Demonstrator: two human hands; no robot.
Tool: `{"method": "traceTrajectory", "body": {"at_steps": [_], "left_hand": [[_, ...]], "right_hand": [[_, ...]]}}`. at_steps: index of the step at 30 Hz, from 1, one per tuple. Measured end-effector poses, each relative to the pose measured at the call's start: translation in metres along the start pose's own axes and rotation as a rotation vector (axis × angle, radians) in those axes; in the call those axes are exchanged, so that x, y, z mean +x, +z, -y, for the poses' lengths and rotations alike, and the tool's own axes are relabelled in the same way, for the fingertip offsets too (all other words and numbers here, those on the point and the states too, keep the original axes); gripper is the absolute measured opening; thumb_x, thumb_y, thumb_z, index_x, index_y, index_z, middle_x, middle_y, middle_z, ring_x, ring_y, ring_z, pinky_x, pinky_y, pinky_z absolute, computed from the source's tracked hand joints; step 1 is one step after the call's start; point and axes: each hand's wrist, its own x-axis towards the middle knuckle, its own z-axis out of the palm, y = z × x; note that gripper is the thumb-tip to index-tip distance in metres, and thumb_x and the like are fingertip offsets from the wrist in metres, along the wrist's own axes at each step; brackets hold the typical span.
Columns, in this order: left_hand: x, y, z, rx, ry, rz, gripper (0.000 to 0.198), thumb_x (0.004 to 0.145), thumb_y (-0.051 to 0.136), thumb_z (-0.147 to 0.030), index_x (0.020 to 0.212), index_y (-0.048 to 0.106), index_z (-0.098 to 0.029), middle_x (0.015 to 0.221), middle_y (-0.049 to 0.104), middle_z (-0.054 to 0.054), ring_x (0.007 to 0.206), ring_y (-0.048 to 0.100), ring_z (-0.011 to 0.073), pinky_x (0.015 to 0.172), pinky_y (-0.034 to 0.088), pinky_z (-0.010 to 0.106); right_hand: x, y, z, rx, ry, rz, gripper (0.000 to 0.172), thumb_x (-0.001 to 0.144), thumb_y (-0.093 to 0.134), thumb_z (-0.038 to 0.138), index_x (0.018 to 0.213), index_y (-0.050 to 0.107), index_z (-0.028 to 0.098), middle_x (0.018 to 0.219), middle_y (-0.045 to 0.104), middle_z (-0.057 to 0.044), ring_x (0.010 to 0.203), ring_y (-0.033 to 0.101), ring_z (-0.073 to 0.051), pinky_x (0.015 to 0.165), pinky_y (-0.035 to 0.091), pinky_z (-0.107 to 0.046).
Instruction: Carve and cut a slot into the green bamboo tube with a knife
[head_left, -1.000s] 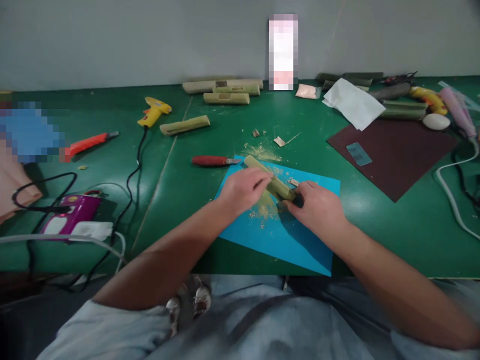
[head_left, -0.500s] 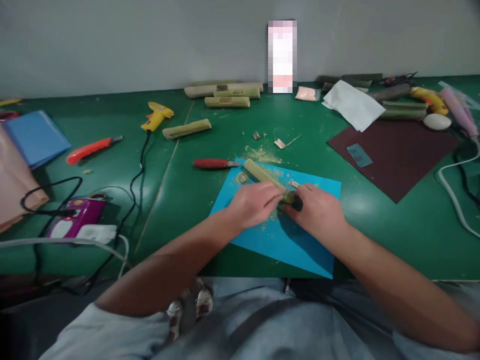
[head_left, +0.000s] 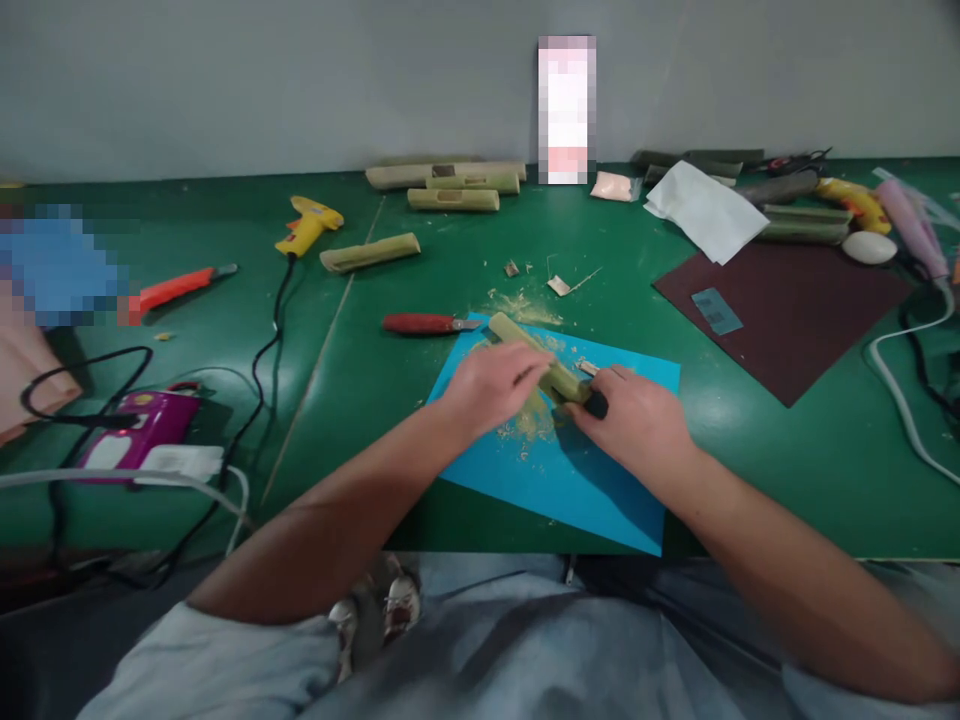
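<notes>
A short green bamboo piece (head_left: 517, 340) lies slanted over a blue paper sheet (head_left: 600, 480) strewn with sawdust. My left hand (head_left: 487, 385) is closed around the bamboo's middle. My right hand (head_left: 637, 420) is closed on a dark tool (head_left: 596, 405) pressed against the bamboo's near end; most of the tool is hidden under the fingers. A red-handled knife (head_left: 424, 322) lies just left of the blue sheet, beyond my left hand.
Other bamboo pieces (head_left: 450, 185) lie by the back wall. A yellow glue gun (head_left: 307, 222), an orange cutter (head_left: 180, 288) and a purple device (head_left: 142, 425) with cables sit left. Dark sandpaper (head_left: 787, 300), white paper (head_left: 701, 205) and more tools lie right.
My left hand slid slightly along the bamboo toward me and back again. My right hand kept the dark tool at the bamboo's near end.
</notes>
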Motion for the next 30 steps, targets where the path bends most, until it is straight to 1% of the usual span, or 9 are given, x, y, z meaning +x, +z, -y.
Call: {"method": "traceTrajectory", "body": {"at_steps": [3,7,13,17,19,21,23,25,30], "left_hand": [[0.005,-0.009,0.027,0.024,-0.169,-0.161,0.02,0.099,0.058,-0.025,0.103,0.076,-0.017,0.098,0.077,0.007,0.09,0.072,0.0188,0.086,0.057,0.032],[0.007,-0.015,0.044,0.054,-0.262,-0.208,0.018,0.097,0.06,-0.025,0.102,0.076,-0.019,0.096,0.076,0.005,0.089,0.071,0.0178,0.09,0.057,0.033],[0.006,-0.012,0.041,0.016,-0.261,-0.222,0.019,0.096,0.06,-0.027,0.102,0.076,-0.017,0.098,0.077,0.007,0.089,0.072,0.0185,0.088,0.058,0.033],[0.007,-0.01,0.045,0.003,-0.258,-0.25,0.018,0.095,0.062,-0.027,0.1,0.076,-0.018,0.098,0.078,0.007,0.09,0.073,0.0189,0.089,0.059,0.033],[0.006,-0.005,0.039,-0.003,-0.223,-0.256,0.016,0.095,0.062,-0.026,0.096,0.076,-0.018,0.097,0.079,0.006,0.09,0.074,0.019,0.089,0.059,0.033],[0.004,0.002,0.026,-0.023,-0.145,-0.219,0.017,0.097,0.061,-0.025,0.093,0.076,-0.018,0.097,0.079,0.007,0.09,0.074,0.0188,0.087,0.059,0.032],[0.002,0.007,0.014,-0.042,-0.059,-0.137,0.018,0.099,0.059,-0.026,0.098,0.076,-0.019,0.095,0.078,0.006,0.088,0.074,0.0177,0.082,0.059,0.03],[0.0,0.007,0.011,-0.038,-0.015,-0.081,0.02,0.1,0.057,-0.027,0.101,0.076,-0.019,0.092,0.078,0.005,0.084,0.073,0.0167,0.078,0.059,0.028],[0.004,-0.003,0.027,0.043,-0.135,-0.231,0.02,0.098,0.058,-0.024,0.091,0.075,-0.017,0.092,0.077,0.008,0.085,0.073,0.0188,0.083,0.058,0.032]], "right_hand": [[0.001,-0.002,0.0,-0.001,0.022,-0.004,0.028,0.089,0.066,0.047,0.099,0.069,0.02,0.094,0.071,-0.006,0.081,0.066,-0.021,0.062,0.037,-0.033],[0.001,-0.004,0.001,-0.009,0.031,-0.003,0.031,0.089,0.066,0.049,0.1,0.069,0.02,0.097,0.072,-0.007,0.08,0.066,-0.022,0.063,0.039,-0.034],[0.0,-0.004,0.002,0.017,0.018,0.009,0.022,0.092,0.058,0.038,0.096,0.069,0.02,0.097,0.072,-0.006,0.083,0.067,-0.021,0.063,0.039,-0.033],[0.001,-0.009,0.002,-0.01,0.062,0.021,0.021,0.091,0.061,0.039,0.097,0.069,0.02,0.098,0.073,-0.007,0.084,0.067,-0.022,0.063,0.038,-0.032],[0.002,-0.01,0.002,-0.015,0.076,0.032,0.021,0.091,0.062,0.039,0.098,0.069,0.02,0.098,0.073,-0.008,0.084,0.067,-0.022,0.063,0.037,-0.032],[0.002,-0.01,0.002,-0.019,0.076,0.04,0.021,0.091,0.062,0.039,0.097,0.068,0.02,0.098,0.073,-0.008,0.082,0.066,-0.021,0.062,0.037,-0.032],[0.001,-0.008,0.002,-0.022,0.073,0.037,0.021,0.091,0.063,0.04,0.097,0.068,0.02,0.096,0.073,-0.008,0.081,0.066,-0.021,0.062,0.037,-0.031],[0.0,-0.007,0.001,-0.02,0.074,0.029,0.022,0.091,0.063,0.042,0.098,0.068,0.021,0.094,0.073,-0.008,0.08,0.066,-0.021,0.061,0.036,-0.031],[0.001,-0.008,0.001,-0.008,0.1,0.03,0.024,0.091,0.063,0.045,0.097,0.067,0.021,0.093,0.073,-0.008,0.078,0.066,-0.021,0.06,0.035,-0.031]]}}
